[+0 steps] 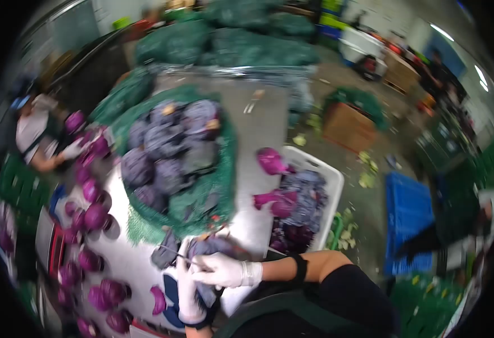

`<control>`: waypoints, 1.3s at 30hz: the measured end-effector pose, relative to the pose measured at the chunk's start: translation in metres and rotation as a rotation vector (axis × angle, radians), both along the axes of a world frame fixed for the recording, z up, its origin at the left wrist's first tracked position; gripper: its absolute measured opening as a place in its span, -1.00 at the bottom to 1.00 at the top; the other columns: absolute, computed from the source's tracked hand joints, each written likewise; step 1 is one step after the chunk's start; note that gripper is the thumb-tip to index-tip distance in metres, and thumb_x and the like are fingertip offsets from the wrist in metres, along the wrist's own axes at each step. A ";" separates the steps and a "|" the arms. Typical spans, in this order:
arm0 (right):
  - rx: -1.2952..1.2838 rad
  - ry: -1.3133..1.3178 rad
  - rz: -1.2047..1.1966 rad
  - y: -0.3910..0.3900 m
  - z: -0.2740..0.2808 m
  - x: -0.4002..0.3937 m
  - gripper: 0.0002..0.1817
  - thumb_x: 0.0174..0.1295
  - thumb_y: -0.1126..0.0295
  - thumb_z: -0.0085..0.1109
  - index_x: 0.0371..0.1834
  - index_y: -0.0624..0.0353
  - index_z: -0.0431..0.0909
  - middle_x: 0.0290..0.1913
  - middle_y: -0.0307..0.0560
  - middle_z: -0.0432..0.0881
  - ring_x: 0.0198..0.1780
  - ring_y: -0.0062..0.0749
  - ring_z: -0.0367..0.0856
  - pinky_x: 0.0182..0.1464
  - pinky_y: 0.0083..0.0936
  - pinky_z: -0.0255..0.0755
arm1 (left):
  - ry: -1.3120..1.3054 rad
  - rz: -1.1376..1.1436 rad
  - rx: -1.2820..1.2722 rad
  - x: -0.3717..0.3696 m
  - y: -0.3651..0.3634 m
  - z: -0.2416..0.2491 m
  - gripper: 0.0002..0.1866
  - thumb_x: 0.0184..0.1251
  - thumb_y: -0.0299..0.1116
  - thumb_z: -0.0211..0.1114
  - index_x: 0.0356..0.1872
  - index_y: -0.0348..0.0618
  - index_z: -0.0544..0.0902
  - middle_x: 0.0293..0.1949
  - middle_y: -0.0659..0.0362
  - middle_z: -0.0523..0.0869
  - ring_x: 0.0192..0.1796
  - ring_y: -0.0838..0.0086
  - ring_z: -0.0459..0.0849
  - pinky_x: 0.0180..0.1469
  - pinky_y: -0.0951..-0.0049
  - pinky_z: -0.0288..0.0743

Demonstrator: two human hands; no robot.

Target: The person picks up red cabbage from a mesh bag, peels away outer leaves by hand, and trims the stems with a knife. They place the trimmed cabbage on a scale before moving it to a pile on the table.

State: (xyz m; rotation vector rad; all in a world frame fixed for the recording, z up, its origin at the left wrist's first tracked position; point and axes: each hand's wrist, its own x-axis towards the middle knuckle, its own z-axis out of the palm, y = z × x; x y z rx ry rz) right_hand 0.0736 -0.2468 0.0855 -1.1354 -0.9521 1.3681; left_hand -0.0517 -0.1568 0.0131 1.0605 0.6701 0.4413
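Observation:
My right hand [219,270], in a white glove, is closed around what looks like a knife [175,251], its thin dark blade pointing left. Beside it, crossing under the right fingers, is my gloved left hand [188,290]; motion blurs its fingers. A purple-grey cabbage [216,246] lies just beyond both hands, partly hidden by them. Left of the hands is a loose dark leaf [165,257], overlapped by the blade. A bright purple leaf piece [158,300] rests on the metal table [140,259] near my left wrist.
A green mesh sack [227,180] of unpeeled cabbages fills the middle. Several peeled purple cabbages [96,216] line the left side, where a co-worker [38,129] stands. At right, a white crate [331,191] holds leaves and cabbages. Another knife [252,104] lies at the table's far end.

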 end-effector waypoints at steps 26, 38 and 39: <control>-0.156 -0.942 -0.435 -0.119 -0.187 0.159 -0.71 0.05 0.25 0.33 -0.30 0.17 0.47 -0.56 -0.09 0.52 -0.56 -0.31 0.54 -0.49 -0.38 0.44 | 0.251 -0.117 0.473 -0.051 -0.070 -0.037 0.03 -0.18 -0.29 0.58 0.34 -0.31 0.14 0.23 -0.06 0.35 0.27 0.22 0.40 0.29 0.31 0.30; -0.125 -1.107 -0.058 -0.145 -0.122 0.025 -0.84 0.28 0.26 -0.03 -0.28 0.12 0.37 -0.43 0.08 0.60 -0.49 0.03 0.60 -0.47 -0.13 0.47 | 0.783 -0.148 1.144 -0.002 -0.115 -0.032 0.18 -0.33 0.19 0.53 0.27 -0.45 0.19 0.18 -0.21 0.37 0.25 -0.07 0.33 0.25 0.13 0.30; -0.200 -1.103 -0.054 -0.138 -0.134 0.024 -0.84 0.28 0.27 -0.04 -0.27 0.12 0.38 -0.46 0.09 0.59 -0.50 0.03 0.60 -0.48 -0.12 0.45 | 0.798 -0.159 1.167 -0.001 -0.117 -0.028 0.17 -0.32 0.19 0.52 0.26 -0.44 0.21 0.17 -0.20 0.38 0.25 -0.07 0.33 0.24 0.14 0.30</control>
